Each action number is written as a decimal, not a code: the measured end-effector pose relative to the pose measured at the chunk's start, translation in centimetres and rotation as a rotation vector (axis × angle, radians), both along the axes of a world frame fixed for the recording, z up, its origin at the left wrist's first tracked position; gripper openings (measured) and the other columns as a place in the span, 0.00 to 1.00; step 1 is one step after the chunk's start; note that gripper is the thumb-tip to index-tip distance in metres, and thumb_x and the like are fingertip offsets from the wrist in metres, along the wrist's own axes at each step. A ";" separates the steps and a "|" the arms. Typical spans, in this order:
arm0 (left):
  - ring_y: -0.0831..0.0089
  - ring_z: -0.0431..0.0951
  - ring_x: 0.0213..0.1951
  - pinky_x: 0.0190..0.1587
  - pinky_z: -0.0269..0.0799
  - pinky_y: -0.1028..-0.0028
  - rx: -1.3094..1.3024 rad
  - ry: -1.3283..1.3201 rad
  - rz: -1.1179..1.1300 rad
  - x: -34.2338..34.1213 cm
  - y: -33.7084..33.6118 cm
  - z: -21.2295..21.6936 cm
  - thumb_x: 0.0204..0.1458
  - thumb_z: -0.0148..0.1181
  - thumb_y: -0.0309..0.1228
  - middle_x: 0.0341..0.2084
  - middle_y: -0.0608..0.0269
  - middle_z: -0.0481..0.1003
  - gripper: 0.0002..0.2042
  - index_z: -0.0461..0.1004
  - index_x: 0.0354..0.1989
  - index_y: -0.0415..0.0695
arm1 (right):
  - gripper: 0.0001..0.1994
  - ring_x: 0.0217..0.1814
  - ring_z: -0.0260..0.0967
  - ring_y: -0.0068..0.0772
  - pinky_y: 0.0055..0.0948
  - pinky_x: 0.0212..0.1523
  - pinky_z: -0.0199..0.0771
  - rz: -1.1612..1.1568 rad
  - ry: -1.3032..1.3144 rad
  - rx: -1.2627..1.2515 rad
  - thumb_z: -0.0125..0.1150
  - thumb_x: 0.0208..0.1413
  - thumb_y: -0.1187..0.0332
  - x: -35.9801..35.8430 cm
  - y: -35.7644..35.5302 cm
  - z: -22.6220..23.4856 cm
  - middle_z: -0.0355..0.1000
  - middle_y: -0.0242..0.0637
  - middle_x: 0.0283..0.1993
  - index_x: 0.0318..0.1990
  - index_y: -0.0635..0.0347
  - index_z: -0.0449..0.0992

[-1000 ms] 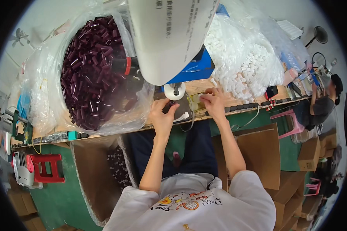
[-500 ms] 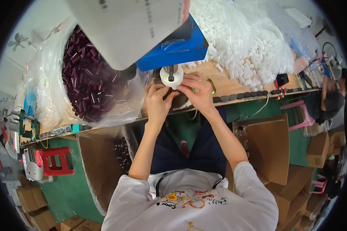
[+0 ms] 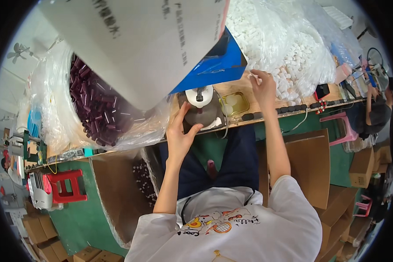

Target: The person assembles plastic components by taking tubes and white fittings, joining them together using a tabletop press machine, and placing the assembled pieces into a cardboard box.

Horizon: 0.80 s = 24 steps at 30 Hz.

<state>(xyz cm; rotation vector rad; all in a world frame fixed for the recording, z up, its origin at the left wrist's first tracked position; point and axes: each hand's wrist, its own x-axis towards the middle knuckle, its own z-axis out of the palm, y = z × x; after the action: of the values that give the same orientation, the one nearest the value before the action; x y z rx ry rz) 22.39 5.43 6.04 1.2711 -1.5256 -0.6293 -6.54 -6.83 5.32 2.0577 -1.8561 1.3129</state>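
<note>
Bench edge (image 3: 266, 118): fingers (image 3: 254, 78) pinch cap (image 3: 250, 76).

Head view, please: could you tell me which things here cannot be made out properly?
- Small white piece in the right hand: too small to identify.
- Round press: its top is hidden by the white sheet.
- Bag of dark tubes: partly covered by that sheet.
- Left hand: anything beneath it is hidden.

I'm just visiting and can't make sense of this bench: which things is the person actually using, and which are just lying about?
In use:
left hand on the small press machine
right hand picking a white cap
bag of white caps
bag of dark purple tubes

Lying about:
red stool
pink stool
cardboard boxes
</note>
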 end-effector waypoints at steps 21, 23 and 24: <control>0.53 0.82 0.40 0.41 0.76 0.59 0.766 -0.601 0.095 7.3 8.9 9.1 0.46 0.74 0.35 0.38 0.51 0.82 0.17 0.82 0.43 0.42 | 0.11 0.39 0.76 0.27 0.28 0.40 0.74 0.657 -0.642 0.543 0.72 0.49 0.69 9.3 4.0 0.1 0.80 0.36 0.42 0.39 0.64 0.83; 0.49 0.80 0.47 0.47 0.76 0.57 0.661 -0.946 0.401 13.1 14.5 6.3 0.49 0.72 0.37 0.46 0.48 0.80 0.22 0.80 0.51 0.43 | 0.12 0.37 0.77 0.35 0.33 0.40 0.75 0.550 -0.357 0.635 0.71 0.49 0.69 11.4 5.1 2.6 0.80 0.41 0.40 0.40 0.65 0.83; 0.48 0.78 0.49 0.49 0.75 0.56 0.498 -0.920 0.524 15.1 14.7 5.1 0.50 0.71 0.38 0.49 0.47 0.79 0.23 0.78 0.54 0.43 | 0.12 0.37 0.77 0.35 0.33 0.40 0.75 0.558 -0.361 0.638 0.71 0.49 0.69 11.9 5.4 3.3 0.80 0.41 0.40 0.40 0.65 0.83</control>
<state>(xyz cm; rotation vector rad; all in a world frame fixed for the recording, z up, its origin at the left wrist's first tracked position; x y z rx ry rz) 37.48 20.17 11.14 2.4647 -1.6519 -0.0364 5.35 -1.47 8.61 3.0104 -2.1464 1.3908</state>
